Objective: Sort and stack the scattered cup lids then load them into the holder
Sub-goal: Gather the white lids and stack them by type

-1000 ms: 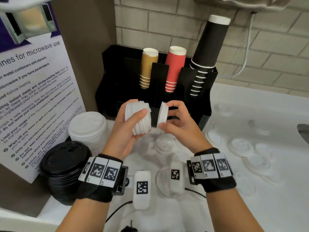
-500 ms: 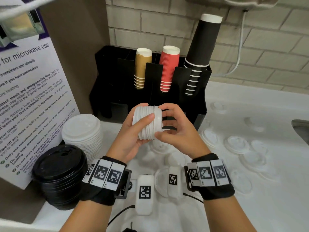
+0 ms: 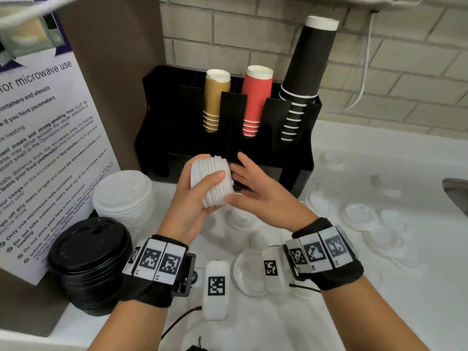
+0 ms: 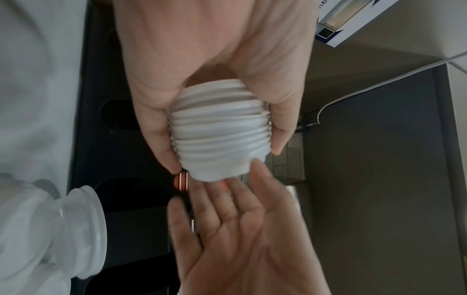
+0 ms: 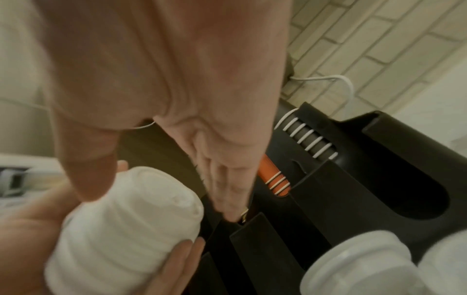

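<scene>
My left hand (image 3: 207, 173) grips a sideways stack of small white lids (image 3: 212, 186), thumb across its front. In the left wrist view the stack of lids (image 4: 220, 135) sits between the thumb and fingers of my left hand (image 4: 225, 157). My right hand (image 3: 235, 178) is flat beside the stack's right end, fingers straight, holding nothing; the right wrist view shows the right hand (image 5: 159, 201) over the stack of lids (image 5: 131, 229). The black holder (image 3: 286, 173) stands just behind. Several loose white lids (image 3: 359, 216) lie on the white counter to the right.
The holder carries gold cups (image 3: 215, 102), red cups (image 3: 255, 100) and tall black cups (image 3: 309, 72). A stack of large white lids (image 3: 124, 196) and a stack of black lids (image 3: 88, 254) stand at the left by a microwave notice (image 3: 38, 148). A sink edge (image 3: 455, 193) is at the right.
My right hand brought one white lid to the end of the stack, pressed it on, then let go and opened its fingers. The left hand kept hold of the stack.
</scene>
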Available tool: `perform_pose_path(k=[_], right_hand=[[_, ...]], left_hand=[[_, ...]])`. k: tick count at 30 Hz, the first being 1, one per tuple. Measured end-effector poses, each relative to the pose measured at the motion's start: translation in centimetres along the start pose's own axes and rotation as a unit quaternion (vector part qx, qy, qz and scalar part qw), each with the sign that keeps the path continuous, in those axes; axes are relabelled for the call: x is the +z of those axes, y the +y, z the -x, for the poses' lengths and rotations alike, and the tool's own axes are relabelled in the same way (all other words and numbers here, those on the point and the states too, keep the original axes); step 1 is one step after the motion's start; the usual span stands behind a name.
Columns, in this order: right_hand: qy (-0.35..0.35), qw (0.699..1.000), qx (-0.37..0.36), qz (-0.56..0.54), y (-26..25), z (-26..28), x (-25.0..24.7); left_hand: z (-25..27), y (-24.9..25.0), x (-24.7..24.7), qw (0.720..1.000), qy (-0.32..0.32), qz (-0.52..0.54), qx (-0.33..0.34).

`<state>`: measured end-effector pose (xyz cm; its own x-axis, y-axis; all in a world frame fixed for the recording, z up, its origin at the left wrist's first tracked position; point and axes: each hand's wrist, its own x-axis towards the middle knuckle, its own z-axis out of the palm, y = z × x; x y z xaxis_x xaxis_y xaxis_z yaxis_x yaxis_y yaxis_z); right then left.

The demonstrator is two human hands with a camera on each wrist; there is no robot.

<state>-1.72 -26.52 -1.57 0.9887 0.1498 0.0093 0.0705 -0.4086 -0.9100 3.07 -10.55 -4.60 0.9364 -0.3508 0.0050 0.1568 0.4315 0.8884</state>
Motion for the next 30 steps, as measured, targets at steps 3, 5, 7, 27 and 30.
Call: perform_pose_path(k=[3,5,7,27,30], right_hand=[[-0.046,0.979,0.022,0.196,0.0,0.3,0.1],[-0.11,0.935,0.018,0.337,0.1,1.3,0.8],[-0.186,0.879,0.013,0.439,0.4,2.4,2.0],[0.136,0.986,-0.092,-0.027,-1.0,3.3,-3.8],[0.181,0.956,-0.121,-0.195,-0.4,2.7,-2.0]], left_hand=[[-0.3,0.0,-0.5,0.999,0.036,0.009,0.017],[-0.4,0.0,-0.9,0.999,0.047,0.015,0.017],[-0.4,0.1,-1.1,0.999,0.049,0.014,0.016],[-0.1,-0.1,-0.2,0.999,0.032,0.015,-0.015],[0.2,-0.2,0.7,0.998,-0.005,0.027,-0.047]])
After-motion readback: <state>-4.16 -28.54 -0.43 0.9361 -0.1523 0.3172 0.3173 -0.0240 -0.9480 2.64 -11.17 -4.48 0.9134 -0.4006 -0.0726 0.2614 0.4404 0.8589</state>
